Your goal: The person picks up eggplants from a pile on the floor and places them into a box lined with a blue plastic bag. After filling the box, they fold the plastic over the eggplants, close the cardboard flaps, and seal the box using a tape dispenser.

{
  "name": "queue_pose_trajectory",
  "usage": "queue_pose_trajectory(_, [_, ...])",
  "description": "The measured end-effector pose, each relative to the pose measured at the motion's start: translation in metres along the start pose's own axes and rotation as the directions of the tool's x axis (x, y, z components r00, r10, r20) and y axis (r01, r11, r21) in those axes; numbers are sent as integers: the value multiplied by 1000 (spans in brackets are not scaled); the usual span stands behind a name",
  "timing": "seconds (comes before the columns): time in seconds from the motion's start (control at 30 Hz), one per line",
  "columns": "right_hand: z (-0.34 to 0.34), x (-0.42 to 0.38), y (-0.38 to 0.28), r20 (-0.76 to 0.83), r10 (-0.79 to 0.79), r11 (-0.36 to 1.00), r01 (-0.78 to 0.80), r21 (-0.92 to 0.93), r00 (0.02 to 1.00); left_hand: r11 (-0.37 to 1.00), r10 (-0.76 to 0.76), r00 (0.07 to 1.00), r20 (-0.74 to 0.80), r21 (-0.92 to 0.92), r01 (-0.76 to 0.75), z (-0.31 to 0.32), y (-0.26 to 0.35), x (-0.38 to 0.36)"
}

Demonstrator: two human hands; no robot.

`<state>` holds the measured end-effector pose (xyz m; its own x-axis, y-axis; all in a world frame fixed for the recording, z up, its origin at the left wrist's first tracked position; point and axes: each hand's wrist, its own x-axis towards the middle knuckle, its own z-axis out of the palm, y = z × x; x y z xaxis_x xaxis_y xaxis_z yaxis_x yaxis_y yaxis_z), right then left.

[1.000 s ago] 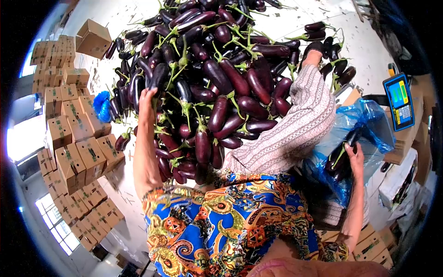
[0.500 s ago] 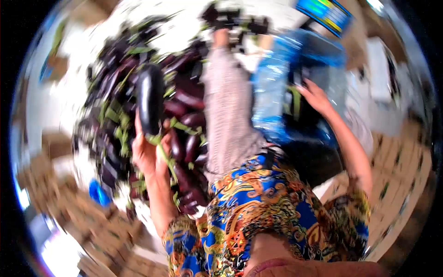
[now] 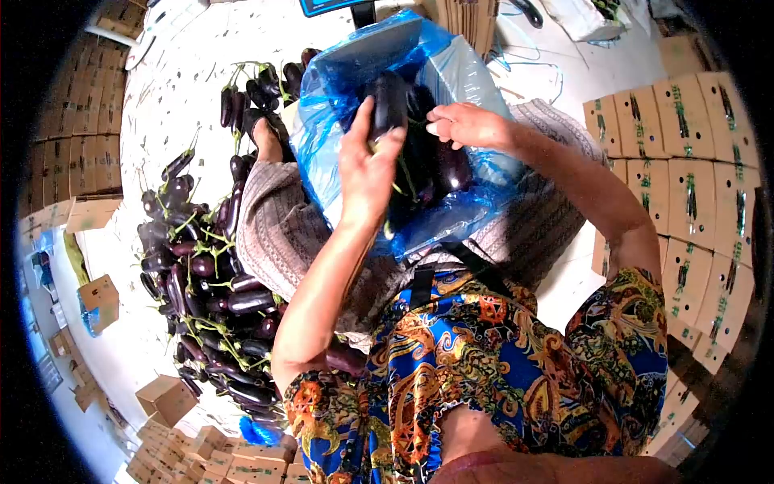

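Observation:
My left hand [image 3: 367, 169] is closed around a dark purple eggplant [image 3: 389, 101], held over a box lined with a blue plastic bag [image 3: 326, 165]. Inside the liner lie more eggplants [image 3: 453, 171] with green stems, partly covered by my left hand and its eggplant. Over the right part of the opening is my right hand [image 3: 472, 127], its fingers loosely bent and somewhat apart, with nothing visible in them. Its fingertips are just above the eggplants inside; whether they touch is not clear.
A large heap of eggplants [image 3: 205, 278] spreads over the white floor sheet at left. Stacked cardboard boxes [image 3: 681, 181] stand at right, with more at lower left. A blue-edged device [image 3: 330, 5] is at the top, behind the box. My legs flank the box.
My left hand has swung from the heap to the lined box, carrying an eggplant. My right hand has lifted off the eggplants inside. The view has turned toward the box.

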<state>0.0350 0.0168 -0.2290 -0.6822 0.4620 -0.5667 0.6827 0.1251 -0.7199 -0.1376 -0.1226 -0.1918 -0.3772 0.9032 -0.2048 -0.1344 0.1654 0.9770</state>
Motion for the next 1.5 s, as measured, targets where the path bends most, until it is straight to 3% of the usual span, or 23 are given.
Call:
queue_pose_trajectory(0.03, [2, 3, 4, -2, 55, 981, -53, 189, 999, 990, 102, 995, 20, 95, -103, 8, -20, 16])
queue_pose_trajectory(0.1, [15, 16, 47, -134, -111, 773, 170, 611, 985, 729, 371, 928, 24, 611, -308, 27, -41, 33])
queue_pose_trajectory(0.17, [11, 10, 2, -148, -19, 808, 102, 580, 989, 633, 406, 912, 58, 702, -327, 44, -66, 41])
queue_pose_trajectory(0.2, [12, 38, -2, -148, 158, 943, -104, 316, 976, 592, 395, 915, 87, 737, -326, 48, -81, 41])
queue_pose_trajectory(0.23, [16, 44, -5, -300, 8, 998, -27, -57, 954, 577, 394, 903, 170, 719, -387, 48, -81, 38])
queue_pose_trajectory(0.3, [18, 47, -8, -321, -153, 944, 43, -326, 935, 541, 428, 886, 177, 735, -408, 40, -78, 29])
queue_pose_trajectory(0.37, [13, 48, -16, -180, -212, 912, 128, -389, 961, 560, 430, 901, 59, 765, -317, 22, -76, 21])
queue_pose_trajectory(0.43, [15, 49, -25, -121, -59, 876, -7, -483, 991, 630, 475, 880, -21, 706, -323, 7, -82, 22])
queue_pose_trajectory(0.53, [16, 38, -49, -72, 86, 855, -111, -507, 994, 602, 372, 928, -5, 762, -237, 9, -83, 26])
queue_pose_trajectory(0.63, [16, 59, -35, -124, 124, 957, -152, -249, 985, 645, 291, 956, -33, 745, -170, 9, -81, 28])
queue_pose_trajectory(0.67, [19, 71, -29, -212, 152, 966, -190, -173, 965, 658, 271, 962, -40, 737, -155, 9, -82, 29])
queue_pose_trajectory(0.77, [36, 83, -21, -410, 85, 968, -172, -180, 908, 639, 262, 964, -52, 757, -133, 9, -84, 32])
queue_pose_trajectory(0.83, [19, 85, -30, -279, 226, 962, -258, -86, 934, 680, 197, 978, -72, 728, -83, 5, -73, 33])
queue_pose_trajectory(0.9, [16, 78, -34, -314, 220, 967, -249, -57, 923, 741, 241, 962, -131, 665, -95, 7, -75, 39])
queue_pose_trajectory(0.97, [13, 65, -38, -393, 134, 980, -180, -82, 910, 807, 307, 936, -172, 568, -160, 9, -83, 44])
queue_pose_trajectory(1.03, [13, 59, -38, -432, 81, 981, -149, -125, 898, 742, 332, 934, -130, 648, -173, 15, -79, 41])
queue_pose_trajectory(1.07, [11, 57, -37, -366, 91, 972, -162, -168, 926, 716, 330, 939, -102, 675, -178, 19, -85, 41])
queue_pose_trajectory(1.1, [17, 52, -39, -400, 27, 932, -167, -320, 916, 689, 327, 942, -76, 701, -183, 23, -91, 41])
queue_pose_trajectory(1.17, [12, 51, -43, -287, -12, 889, -121, -442, 958, 609, 409, 913, -3, 745, -271, 28, -102, 43])
queue_pose_trajectory(1.27, [19, 66, -22, -237, -185, 669, -54, -741, 954, 601, 367, 927, 70, 743, -294, 23, -100, 44])
queue_pose_trajectory(1.37, [24, 68, 3, -319, -405, 655, 29, -755, 857, 644, 271, 949, 161, 702, -304, 15, -98, 45])
queue_pose_trajectory(1.43, [23, 73, 5, -329, -437, 688, 76, -722, 837, 659, 294, 937, 187, 671, -341, 17, -91, 51])
queue_pose_trajectory(1.5, [13, 77, 11, -362, -418, 775, 120, -620, 833, 586, 396, 912, 104, 736, -338, 14, -82, 49])
